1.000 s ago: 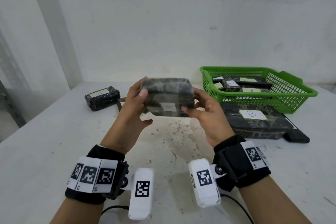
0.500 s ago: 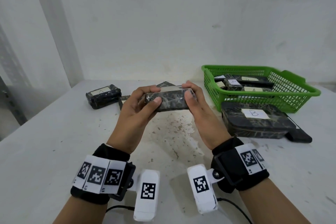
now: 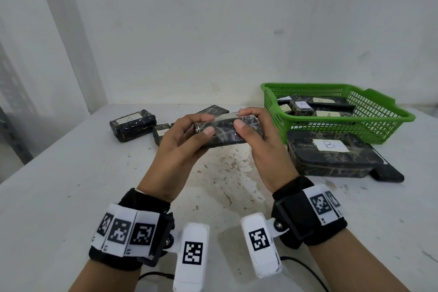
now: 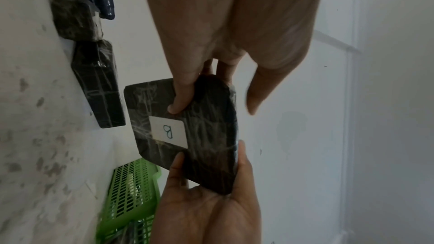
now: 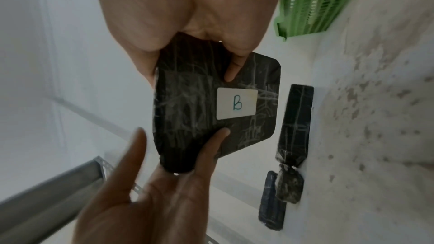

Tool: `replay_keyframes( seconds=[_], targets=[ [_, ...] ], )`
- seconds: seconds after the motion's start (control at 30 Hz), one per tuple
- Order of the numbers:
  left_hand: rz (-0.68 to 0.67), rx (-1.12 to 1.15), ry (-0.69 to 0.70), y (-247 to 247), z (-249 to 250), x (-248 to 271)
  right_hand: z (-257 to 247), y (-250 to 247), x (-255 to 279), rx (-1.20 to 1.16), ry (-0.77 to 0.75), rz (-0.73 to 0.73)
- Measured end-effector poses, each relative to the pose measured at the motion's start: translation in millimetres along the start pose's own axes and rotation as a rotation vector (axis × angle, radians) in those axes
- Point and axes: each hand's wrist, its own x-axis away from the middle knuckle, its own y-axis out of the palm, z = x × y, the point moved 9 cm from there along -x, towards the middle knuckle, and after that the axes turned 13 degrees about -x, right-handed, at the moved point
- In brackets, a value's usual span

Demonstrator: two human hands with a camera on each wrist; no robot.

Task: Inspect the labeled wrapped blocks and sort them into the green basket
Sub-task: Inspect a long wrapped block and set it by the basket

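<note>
I hold a dark camouflage-wrapped block [image 3: 225, 134] with both hands above the middle of the table, edge-on to the head view. My left hand [image 3: 205, 123] pinches its left end between thumb and fingers. My right hand [image 3: 244, 118] pinches the right end the same way. Both wrist views show the block's [image 4: 211, 136] underside with a white label [image 5: 236, 103] marked B. The green basket [image 3: 391, 123] stands at the back right and holds several labelled wrapped blocks [image 3: 301, 105].
A large wrapped block labelled B [image 3: 331, 159] lies in front of the basket, on top of a flat black piece [image 3: 388, 174]. At the back left are a block labelled A [image 3: 132, 124], a smaller block [image 3: 162, 133] and a flat one [image 3: 213, 109]. The white table [image 3: 71, 197] is stained.
A second ago the block stood higher with its labelled face towards the head camera. Both hands have lowered it and turned it flat, so the label now faces down.
</note>
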Motion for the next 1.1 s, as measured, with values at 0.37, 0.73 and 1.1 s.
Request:
replay_keyframes(
  seconds=[0.37, 0.73, 1.1],
  targets=[
    [-0.015, -0.036, -0.007, 0.8, -0.7, 0.8, 1.7, 0.0, 2.5, 0.017, 0.014, 0.022],
    [-0.031, -0.071, -0.045, 2.2, -6.0, 1.3, 5.8, -5.0, 3.9, -0.022, 0.056, 0.021],
    [0.011, -0.149, 0.0, -6.6, -3.8, -2.2, 5.0, -14.2, -1.6, 0.03, 0.045, 0.058]
  ],
)
